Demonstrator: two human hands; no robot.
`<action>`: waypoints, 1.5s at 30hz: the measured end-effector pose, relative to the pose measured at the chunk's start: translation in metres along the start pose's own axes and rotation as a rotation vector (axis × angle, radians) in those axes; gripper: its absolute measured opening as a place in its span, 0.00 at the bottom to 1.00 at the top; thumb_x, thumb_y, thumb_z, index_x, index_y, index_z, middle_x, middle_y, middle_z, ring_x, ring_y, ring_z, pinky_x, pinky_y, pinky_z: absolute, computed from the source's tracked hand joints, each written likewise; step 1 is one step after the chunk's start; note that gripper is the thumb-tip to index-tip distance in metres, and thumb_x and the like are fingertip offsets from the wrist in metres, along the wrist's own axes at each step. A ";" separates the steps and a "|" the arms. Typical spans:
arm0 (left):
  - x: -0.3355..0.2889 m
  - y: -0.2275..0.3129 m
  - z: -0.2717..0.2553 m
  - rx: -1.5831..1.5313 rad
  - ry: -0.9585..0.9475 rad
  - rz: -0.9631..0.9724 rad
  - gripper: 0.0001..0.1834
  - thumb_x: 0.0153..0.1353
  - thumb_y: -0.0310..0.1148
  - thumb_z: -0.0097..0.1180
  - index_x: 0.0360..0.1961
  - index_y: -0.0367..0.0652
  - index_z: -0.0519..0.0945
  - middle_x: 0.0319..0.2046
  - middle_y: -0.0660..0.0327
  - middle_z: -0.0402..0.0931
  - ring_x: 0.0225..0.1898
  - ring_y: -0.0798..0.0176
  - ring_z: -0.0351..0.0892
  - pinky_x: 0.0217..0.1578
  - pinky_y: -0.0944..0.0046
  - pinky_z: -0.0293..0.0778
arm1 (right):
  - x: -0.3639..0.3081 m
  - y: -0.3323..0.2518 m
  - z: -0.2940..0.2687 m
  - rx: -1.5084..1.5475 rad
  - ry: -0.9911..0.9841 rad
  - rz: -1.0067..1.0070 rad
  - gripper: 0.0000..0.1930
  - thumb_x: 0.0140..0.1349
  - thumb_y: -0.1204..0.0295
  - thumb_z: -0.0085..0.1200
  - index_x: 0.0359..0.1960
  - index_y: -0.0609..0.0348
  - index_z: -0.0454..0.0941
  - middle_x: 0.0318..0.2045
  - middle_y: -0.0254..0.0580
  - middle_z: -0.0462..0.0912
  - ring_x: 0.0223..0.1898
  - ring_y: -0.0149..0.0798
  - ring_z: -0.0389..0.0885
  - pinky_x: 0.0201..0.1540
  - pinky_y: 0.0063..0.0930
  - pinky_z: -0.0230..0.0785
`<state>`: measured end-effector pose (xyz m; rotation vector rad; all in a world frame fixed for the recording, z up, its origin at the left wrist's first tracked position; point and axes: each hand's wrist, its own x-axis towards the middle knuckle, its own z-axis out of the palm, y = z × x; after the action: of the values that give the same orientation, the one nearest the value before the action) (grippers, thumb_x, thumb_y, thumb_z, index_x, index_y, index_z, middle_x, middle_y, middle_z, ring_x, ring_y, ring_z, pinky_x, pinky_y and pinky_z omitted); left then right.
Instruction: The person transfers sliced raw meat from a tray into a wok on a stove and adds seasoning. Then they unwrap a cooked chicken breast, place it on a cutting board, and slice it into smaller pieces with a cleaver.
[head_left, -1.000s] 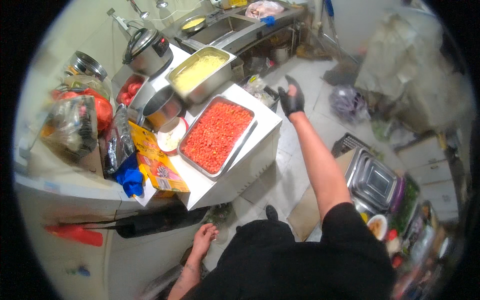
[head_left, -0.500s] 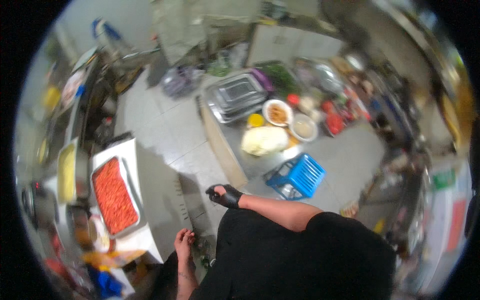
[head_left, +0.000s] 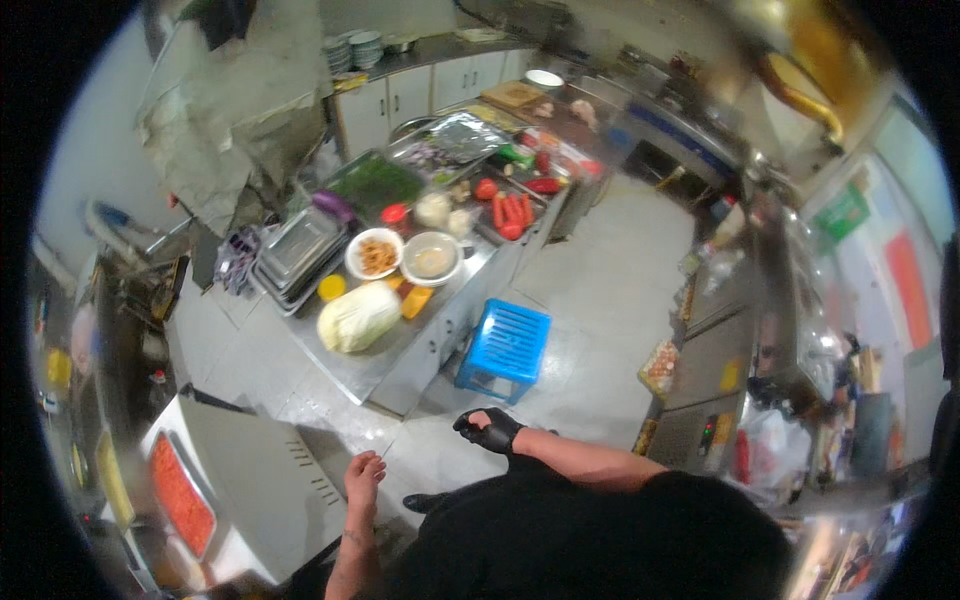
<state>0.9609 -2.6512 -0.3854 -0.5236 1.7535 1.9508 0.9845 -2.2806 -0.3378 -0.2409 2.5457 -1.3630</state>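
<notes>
Right grip (head_left: pixel 489 430), in a black glove, is curled narrow with nothing visible in it; left grip (head_left: pixel 364 470), bare, hangs loosely half-curled, holding nothing. Both hover over the floor, nearest the blue stool (head_left: pixel 505 347) beside the steel counter (head_left: pixel 385 365) with a cabbage (head_left: pixel 358 317)

The right hand (head_left: pixel 490 430) wears a dark glove hiding its fingers, the tray (head_left: pixel 180 495) at eight o'clock blurs toward the rim, and bowl (head_left: pixel 432 260) contents stay too small to tell.
</notes>
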 end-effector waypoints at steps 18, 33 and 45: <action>0.085 0.063 0.623 0.415 -0.485 0.212 0.17 0.71 0.33 0.62 0.57 0.37 0.81 0.43 0.63 0.83 0.41 0.70 0.81 0.44 0.67 0.80 | -0.223 0.264 -0.382 0.061 0.389 0.287 0.14 0.68 0.78 0.53 0.53 0.63 0.85 0.42 0.52 0.89 0.43 0.44 0.89 0.48 0.36 0.80; 0.386 0.173 0.989 0.375 -0.358 0.441 0.26 0.67 0.38 0.66 0.61 0.36 0.76 0.52 0.54 0.83 0.50 0.61 0.83 0.53 0.62 0.78 | -0.133 0.440 -0.663 -0.231 0.525 0.580 0.11 0.70 0.66 0.56 0.46 0.55 0.88 0.45 0.58 0.88 0.48 0.61 0.86 0.53 0.50 0.78; 0.586 0.317 1.167 0.395 -0.170 0.543 0.45 0.61 0.40 0.74 0.74 0.36 0.64 0.64 0.48 0.72 0.61 0.54 0.77 0.60 0.57 0.76 | 0.090 0.556 -0.879 -0.157 0.690 0.365 0.11 0.69 0.72 0.58 0.51 0.56 0.85 0.46 0.57 0.88 0.48 0.55 0.88 0.53 0.43 0.79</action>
<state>0.3282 -1.4676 -0.3242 0.2765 2.2479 1.8171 0.6277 -1.2993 -0.3439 0.7631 3.0150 -1.2453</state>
